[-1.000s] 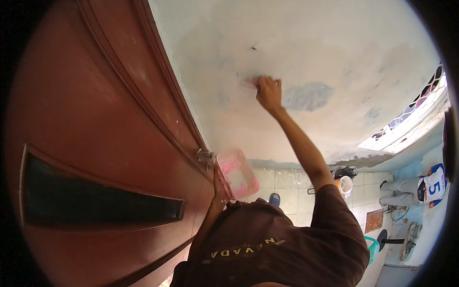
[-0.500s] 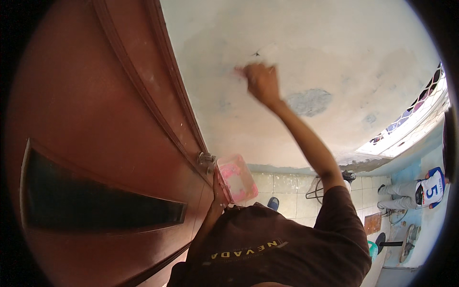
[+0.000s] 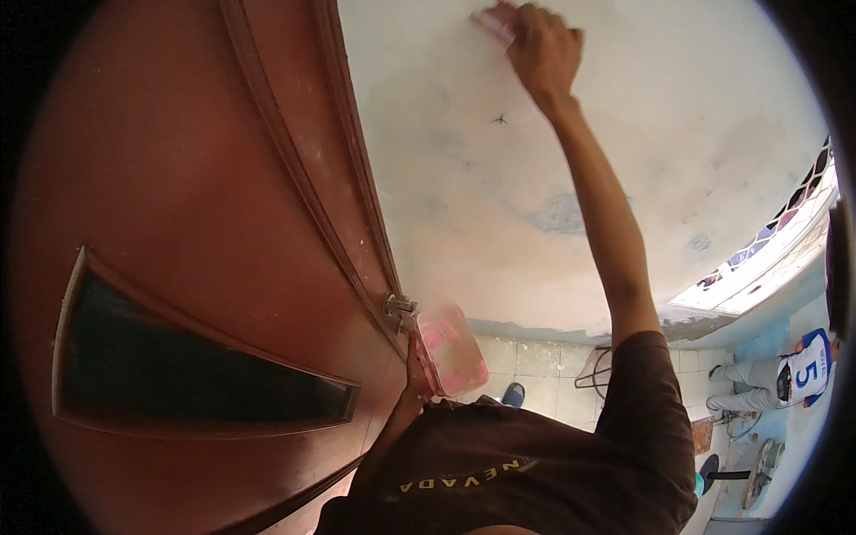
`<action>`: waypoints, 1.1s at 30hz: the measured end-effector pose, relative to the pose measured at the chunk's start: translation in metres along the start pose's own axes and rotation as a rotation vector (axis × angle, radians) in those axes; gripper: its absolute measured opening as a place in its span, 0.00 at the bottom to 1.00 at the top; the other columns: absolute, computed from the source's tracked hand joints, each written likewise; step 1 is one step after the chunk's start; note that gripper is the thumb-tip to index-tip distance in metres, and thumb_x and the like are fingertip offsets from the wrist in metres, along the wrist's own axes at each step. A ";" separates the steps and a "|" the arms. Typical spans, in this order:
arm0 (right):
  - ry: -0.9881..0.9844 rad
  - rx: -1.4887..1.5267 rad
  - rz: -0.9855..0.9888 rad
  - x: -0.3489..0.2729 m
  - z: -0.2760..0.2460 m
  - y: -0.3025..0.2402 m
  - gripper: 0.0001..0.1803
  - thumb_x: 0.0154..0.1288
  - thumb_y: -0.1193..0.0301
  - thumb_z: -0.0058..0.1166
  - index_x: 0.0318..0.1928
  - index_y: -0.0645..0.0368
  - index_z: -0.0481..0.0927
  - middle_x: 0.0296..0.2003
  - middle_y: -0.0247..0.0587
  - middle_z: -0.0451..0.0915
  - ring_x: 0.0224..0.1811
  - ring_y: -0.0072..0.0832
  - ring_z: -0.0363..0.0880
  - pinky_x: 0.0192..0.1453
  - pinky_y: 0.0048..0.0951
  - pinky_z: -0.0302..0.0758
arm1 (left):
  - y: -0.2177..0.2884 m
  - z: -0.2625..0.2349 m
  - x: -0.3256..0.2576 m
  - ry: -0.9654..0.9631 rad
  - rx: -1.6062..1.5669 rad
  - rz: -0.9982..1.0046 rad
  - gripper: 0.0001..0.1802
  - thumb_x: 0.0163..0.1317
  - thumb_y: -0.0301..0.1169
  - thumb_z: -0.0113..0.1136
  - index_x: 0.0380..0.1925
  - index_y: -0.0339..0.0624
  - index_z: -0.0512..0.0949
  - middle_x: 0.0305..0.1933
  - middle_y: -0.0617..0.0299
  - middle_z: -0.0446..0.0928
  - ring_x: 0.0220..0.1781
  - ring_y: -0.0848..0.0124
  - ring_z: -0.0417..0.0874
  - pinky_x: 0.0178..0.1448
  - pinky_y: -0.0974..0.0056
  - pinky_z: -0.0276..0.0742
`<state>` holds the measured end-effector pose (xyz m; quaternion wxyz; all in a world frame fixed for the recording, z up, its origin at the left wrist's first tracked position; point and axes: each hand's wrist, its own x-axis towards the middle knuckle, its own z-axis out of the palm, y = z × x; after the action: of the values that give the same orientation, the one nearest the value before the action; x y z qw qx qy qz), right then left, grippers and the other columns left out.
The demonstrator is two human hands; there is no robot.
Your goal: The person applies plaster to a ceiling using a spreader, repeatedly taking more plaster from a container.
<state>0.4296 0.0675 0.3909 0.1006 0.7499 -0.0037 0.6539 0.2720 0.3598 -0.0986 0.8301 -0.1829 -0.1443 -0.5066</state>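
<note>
Top centre, the right hand grips a pinkish flat tool up at the pale wall; lower centre, the left hand clasps a pink tub, fingertips hidden, beside the red-brown door!

clock positions, head view, taken from centre:

- door: 9 o'clock; panel set in it at 8.
- latch: on the door's edge, just off centre toward 7.
- wall: 12 to 2, beside the door.
- right hand: 1 o'clock, before the wall; tool in its grip, at the hand's 10 o'clock.
- tub: near centre, between 5 and 6, at the latch's 4 o'clock; left hand holding it from its 8 o'clock side.
- floor: 4 to 5, along the wall's foot; shod foot on it, 5.
- window grille: 3.
- other person: 4, well apart.
</note>
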 end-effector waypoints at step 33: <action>-0.649 0.421 0.147 -0.265 0.010 -0.094 0.03 0.67 0.73 0.57 0.38 0.56 0.77 0.31 0.43 0.81 0.36 0.45 0.82 0.39 0.48 0.69 | 0.004 -0.009 -0.027 0.349 0.193 -0.047 0.45 0.71 0.71 0.43 0.74 0.49 0.64 0.70 0.54 0.73 0.70 0.52 0.75 0.71 0.38 0.74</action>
<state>0.4141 0.1247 0.1158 -0.1087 0.9197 0.0451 0.3746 0.2645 0.3787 -0.1183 0.8442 -0.0084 -0.0502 -0.5337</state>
